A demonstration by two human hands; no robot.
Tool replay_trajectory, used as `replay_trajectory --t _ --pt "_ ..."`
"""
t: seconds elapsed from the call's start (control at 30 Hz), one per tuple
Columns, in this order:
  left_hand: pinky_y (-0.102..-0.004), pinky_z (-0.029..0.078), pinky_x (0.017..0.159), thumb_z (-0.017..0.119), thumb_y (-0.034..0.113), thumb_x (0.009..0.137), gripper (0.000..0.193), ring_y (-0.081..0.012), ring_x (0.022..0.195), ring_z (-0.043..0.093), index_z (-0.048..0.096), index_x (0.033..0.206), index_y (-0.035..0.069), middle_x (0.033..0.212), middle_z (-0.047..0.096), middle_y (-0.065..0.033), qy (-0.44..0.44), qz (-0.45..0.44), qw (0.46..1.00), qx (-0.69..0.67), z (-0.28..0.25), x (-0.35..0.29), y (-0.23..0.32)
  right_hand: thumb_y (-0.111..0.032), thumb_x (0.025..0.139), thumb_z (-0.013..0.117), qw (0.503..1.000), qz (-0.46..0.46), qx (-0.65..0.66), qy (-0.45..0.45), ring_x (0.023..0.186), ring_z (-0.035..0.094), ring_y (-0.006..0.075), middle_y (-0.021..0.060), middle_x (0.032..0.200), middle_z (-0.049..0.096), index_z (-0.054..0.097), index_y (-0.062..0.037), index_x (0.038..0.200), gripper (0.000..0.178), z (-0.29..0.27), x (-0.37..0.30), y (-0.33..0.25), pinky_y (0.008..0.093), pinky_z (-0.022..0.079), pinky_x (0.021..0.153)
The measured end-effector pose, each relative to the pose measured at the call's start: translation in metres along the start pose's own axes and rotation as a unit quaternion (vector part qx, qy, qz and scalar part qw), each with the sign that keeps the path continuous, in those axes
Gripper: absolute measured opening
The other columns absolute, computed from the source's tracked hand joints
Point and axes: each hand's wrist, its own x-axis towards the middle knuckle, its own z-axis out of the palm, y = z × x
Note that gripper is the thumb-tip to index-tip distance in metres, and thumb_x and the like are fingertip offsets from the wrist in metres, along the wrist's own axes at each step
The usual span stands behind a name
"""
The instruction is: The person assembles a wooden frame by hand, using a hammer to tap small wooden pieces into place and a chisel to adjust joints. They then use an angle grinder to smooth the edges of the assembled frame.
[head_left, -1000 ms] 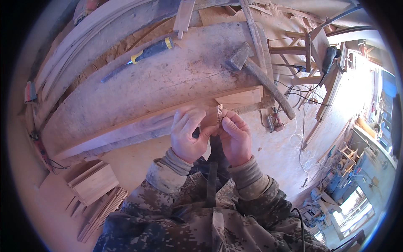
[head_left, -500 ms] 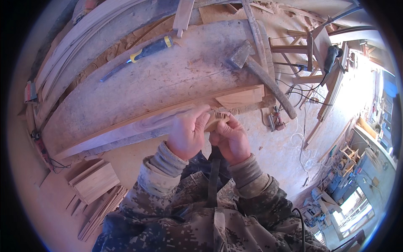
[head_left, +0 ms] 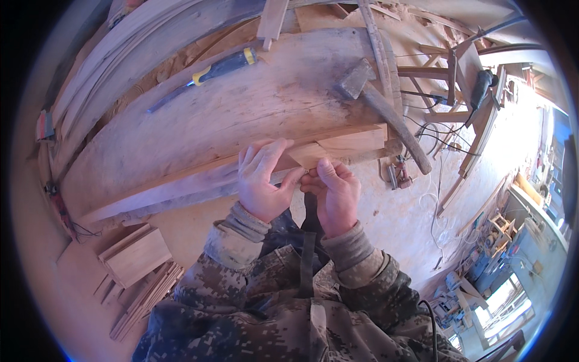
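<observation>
A small pale wood block [head_left: 306,155] is held above the near edge of a long wooden beam [head_left: 175,184]. The thumb and fingers of my right hand [head_left: 338,193] pinch its lower right end. Just left of it is my left hand [head_left: 262,181], fingers apart and curving over the beam. Its thumb tip comes close to my right fingertips; whether it touches the block I cannot make out. A notch is cut near the beam's right end. Beyond it lie a hammer [head_left: 392,123] with a wooden handle and a yellow-and-black chisel [head_left: 223,67].
A thick worn plank bench [head_left: 199,130] carries the beam and tools. Long wood strips [head_left: 114,66] line the far left. Stacked boards [head_left: 137,259] stand on the floor at lower left. At right are a wooden frame [head_left: 452,72], a black power tool [head_left: 482,87] and loose cords.
My left hand has loosened from the small wood block and spread its fingers. The block has been turned, its slotted face no longer showing. The view has shifted slightly.
</observation>
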Motion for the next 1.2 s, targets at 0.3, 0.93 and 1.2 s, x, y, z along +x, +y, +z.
replay_trajectory --t 0.3,0.93,1.2 --pt "-0.0447 0.055 0.086 0.091 0.009 0.071 0.06 -0.0348 0.101 0.069 0.068 0.126 0.0 0.112 0.075 -0.0128 0.053 -0.003 0.998 -0.044 0.007 -0.005 -0.014 -0.013 0.106 0.065 0.999 -0.046 0.005 0.025 0.075 0.073 0.0231 0.0127 0.09 0.071 0.063 0.0033 0.106 0.017 0.01 -0.003 0.006 0.0351 0.062 0.066" --pt "-0.0464 0.057 0.09 0.089 0.007 0.073 0.058 -0.0403 0.104 0.07 0.066 0.125 -0.002 0.114 0.073 -0.0175 -0.002 0.043 0.995 -0.092 0.005 0.006 -0.014 -0.012 0.104 0.066 0.993 -0.082 -0.075 0.031 0.062 0.065 0.0153 0.0095 0.081 0.07 0.064 0.0048 0.103 0.017 0.005 0.003 0.006 0.0275 0.053 0.057" --pt "-0.0463 0.058 0.092 0.091 0.005 0.08 0.094 -0.0382 0.106 0.073 0.037 0.157 0.001 0.122 0.075 -0.02 0.006 0.129 0.989 -0.072 0.013 0.0 -0.024 -0.014 0.102 0.07 0.99 -0.042 -0.126 0.044 0.06 0.064 0.0128 0.0069 0.079 0.069 0.065 0.0027 0.098 0.018 0.007 0.0 -0.001 0.0249 0.049 0.055"
